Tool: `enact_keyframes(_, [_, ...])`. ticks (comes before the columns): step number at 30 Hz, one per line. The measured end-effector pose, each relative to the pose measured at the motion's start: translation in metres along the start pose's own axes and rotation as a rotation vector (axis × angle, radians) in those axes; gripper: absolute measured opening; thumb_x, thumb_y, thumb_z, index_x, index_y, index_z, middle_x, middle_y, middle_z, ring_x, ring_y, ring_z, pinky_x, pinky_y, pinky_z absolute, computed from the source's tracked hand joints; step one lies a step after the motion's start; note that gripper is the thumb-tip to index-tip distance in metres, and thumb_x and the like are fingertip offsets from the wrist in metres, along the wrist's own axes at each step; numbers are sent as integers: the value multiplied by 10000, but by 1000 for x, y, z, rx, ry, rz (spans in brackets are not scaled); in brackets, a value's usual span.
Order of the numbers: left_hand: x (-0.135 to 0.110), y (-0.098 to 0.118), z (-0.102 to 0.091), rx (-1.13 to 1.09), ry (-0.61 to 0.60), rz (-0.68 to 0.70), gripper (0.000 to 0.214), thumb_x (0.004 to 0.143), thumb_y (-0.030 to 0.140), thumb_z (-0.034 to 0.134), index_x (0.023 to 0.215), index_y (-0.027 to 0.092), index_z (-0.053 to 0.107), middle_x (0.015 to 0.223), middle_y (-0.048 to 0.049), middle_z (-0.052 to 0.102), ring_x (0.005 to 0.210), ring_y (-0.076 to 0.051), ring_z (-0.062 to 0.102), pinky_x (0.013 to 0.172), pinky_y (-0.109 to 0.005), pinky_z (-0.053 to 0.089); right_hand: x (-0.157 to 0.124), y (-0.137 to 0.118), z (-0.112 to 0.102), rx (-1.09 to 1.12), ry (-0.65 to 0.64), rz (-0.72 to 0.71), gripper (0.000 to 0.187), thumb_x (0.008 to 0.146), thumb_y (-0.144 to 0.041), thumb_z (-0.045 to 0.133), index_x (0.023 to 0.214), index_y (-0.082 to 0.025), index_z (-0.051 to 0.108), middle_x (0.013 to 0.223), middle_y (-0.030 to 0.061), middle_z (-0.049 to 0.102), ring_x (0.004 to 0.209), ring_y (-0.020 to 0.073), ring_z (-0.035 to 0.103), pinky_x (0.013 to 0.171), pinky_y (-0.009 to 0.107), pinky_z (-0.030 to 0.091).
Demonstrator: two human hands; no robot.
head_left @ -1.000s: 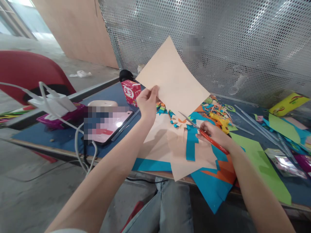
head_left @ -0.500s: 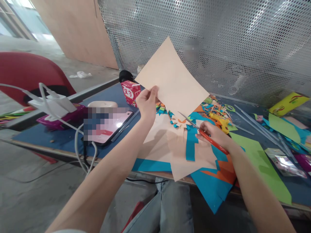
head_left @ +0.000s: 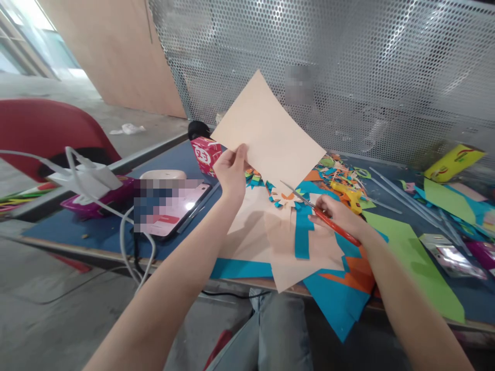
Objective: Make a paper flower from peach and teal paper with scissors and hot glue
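Observation:
A sheet of pale peach paper (head_left: 266, 123) is pinched by one edge in my left hand (head_left: 232, 167) and held up above the table. My right hand (head_left: 336, 214) is closed around red-handled scissors (head_left: 334, 225). Their blades point up and left, close to the paper's lower corner. Beneath lie peach sheets (head_left: 251, 226), a blue strip (head_left: 302, 234) and a fringed paper flower (head_left: 286, 197) with an orange centre. Blue paper (head_left: 336, 304) and orange paper (head_left: 358, 273) stick out at the table's front edge.
Left on the blue table (head_left: 116, 226) are a phone (head_left: 178, 211), a red box (head_left: 204, 154) and a white charger with cables (head_left: 87, 178). Paper scraps, a yellow glue gun (head_left: 348, 196), clear sticks (head_left: 410, 198) and green paper (head_left: 406, 257) lie right. A perforated metal panel (head_left: 348, 67) stands behind.
The raised peach sheet and my left hand sit slightly lower and further left in the view. The scissors stay by the sheet's lower corner; the whole view has shifted a little.

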State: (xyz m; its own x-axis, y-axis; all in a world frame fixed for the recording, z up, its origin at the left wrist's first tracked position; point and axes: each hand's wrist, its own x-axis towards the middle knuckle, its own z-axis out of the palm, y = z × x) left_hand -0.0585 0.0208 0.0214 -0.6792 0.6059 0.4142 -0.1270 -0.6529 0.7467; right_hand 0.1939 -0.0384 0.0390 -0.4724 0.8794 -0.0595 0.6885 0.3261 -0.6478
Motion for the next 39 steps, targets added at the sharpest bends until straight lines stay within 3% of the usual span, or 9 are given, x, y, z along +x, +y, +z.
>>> enact_keyframes(7, [0,1,0,2,3,27,211,682,319,690,583,159,596,461,62,462,429,-46,387,460,-204,335,-2,-7,-1,-12,5,22,357,724,-529,554,783,-221,383,729,-15,482,632,130,463,562,270,389])
enact_keyframes(21, [-1,0,0,35,10,-42,343,626,449,713,579,170,518,507,52,468,470,-77,450,487,-237,403,1,-3,0,-2,46,-24,377,718,-552,559,740,-212,398,684,-23,453,602,113,417,554,257,373])
enact_keyframes(27, [-1,0,1,35,-2,-23,416,601,489,719,534,175,453,481,64,408,444,-64,395,454,-230,366,2,-2,1,-36,57,-40,373,718,-549,556,733,-208,407,683,-16,444,608,115,405,549,251,358])
enact_keyframes(35, [-2,-1,-1,109,9,-12,400,630,502,694,563,170,482,522,42,446,490,-85,437,480,-240,366,3,1,2,-52,58,-56,384,716,-560,553,737,-209,399,699,-4,470,621,125,436,555,256,370])
enact_keyframes(39, [-5,1,2,93,-6,-14,427,583,527,711,527,171,482,464,64,414,431,-59,363,431,-220,302,3,3,2,-34,53,-61,365,715,-536,570,760,-208,416,738,5,497,638,131,460,581,268,397])
